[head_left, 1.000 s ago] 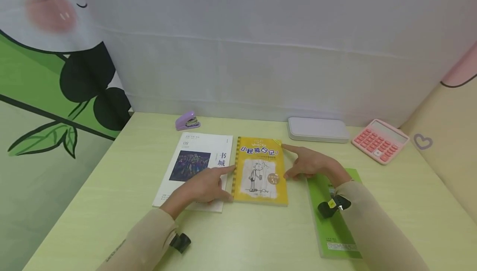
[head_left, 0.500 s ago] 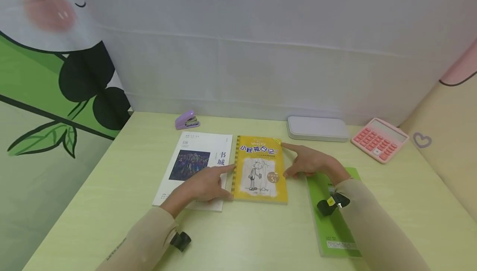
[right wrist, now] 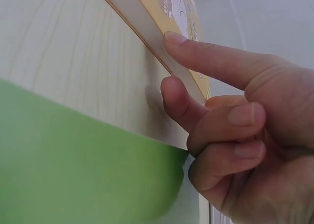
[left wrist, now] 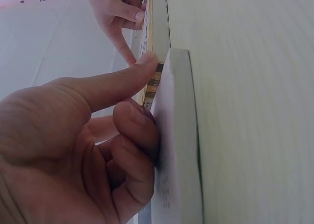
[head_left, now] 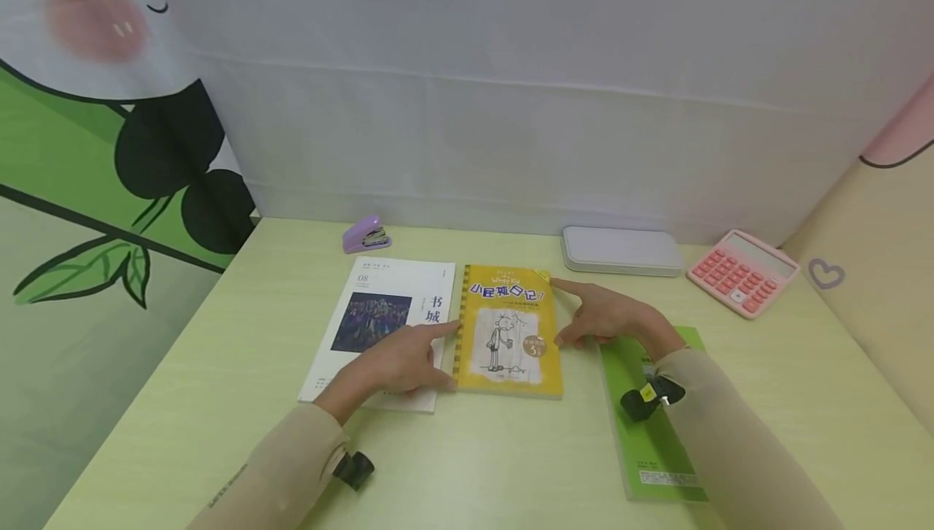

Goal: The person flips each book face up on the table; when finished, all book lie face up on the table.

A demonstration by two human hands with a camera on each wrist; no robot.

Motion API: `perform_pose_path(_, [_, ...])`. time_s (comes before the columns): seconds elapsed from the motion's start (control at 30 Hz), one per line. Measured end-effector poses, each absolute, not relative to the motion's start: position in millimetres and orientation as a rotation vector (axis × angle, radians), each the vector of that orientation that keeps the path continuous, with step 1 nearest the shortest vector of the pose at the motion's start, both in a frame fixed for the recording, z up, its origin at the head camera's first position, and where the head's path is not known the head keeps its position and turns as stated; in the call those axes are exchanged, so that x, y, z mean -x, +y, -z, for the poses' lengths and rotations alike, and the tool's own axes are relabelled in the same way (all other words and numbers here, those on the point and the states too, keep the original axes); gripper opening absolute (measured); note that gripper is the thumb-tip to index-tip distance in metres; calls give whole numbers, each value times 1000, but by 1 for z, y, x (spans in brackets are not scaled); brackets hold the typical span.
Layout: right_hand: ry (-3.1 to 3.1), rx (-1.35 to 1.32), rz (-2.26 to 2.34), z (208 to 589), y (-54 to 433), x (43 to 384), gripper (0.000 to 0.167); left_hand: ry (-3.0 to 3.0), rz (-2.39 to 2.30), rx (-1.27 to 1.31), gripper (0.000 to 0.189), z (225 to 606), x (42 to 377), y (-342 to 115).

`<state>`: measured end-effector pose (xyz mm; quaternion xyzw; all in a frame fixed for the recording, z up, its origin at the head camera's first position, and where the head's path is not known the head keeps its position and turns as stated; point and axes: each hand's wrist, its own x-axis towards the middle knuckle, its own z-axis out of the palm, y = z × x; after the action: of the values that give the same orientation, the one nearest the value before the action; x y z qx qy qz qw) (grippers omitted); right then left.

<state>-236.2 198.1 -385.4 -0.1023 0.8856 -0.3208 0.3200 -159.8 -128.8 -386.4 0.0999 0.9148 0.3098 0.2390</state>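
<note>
A yellow book (head_left: 511, 335) with a cartoon figure on its cover lies flat on the table between both hands. My left hand (head_left: 401, 360) touches its spine with outstretched index finger and thumb, the other fingers curled over a white book (head_left: 375, 275). Along the opposite edge, my right hand (head_left: 609, 315) sets its index fingertip near the top corner and its thumb lower down. In the right wrist view that thumb (right wrist: 211, 57) meets the page edge, and the remaining fingers are bent. A green book (head_left: 649, 433) lies partly under the right hand and forearm.
At the back of the table (head_left: 503, 465) sit a purple stapler (head_left: 367, 235), a pale flat case (head_left: 622, 251) and a pink calculator (head_left: 744, 275). A white cloth (head_left: 511, 108) hangs behind them.
</note>
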Motion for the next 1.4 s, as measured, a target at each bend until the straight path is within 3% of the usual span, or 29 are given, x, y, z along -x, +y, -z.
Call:
perform_pose_path(0.67, [2339,257,902,385,203,235,106,2484,-871,-264,93,386,161,-128])
perform_pose_path(1.1, [2530,280,1101,365,260,206,64,2596,-879,-351,80,380,155,-114])
perform_pose_path(1.4, [2633,170,1137,377,318,188,51,2574,-918,-542,68,390,145,-97])
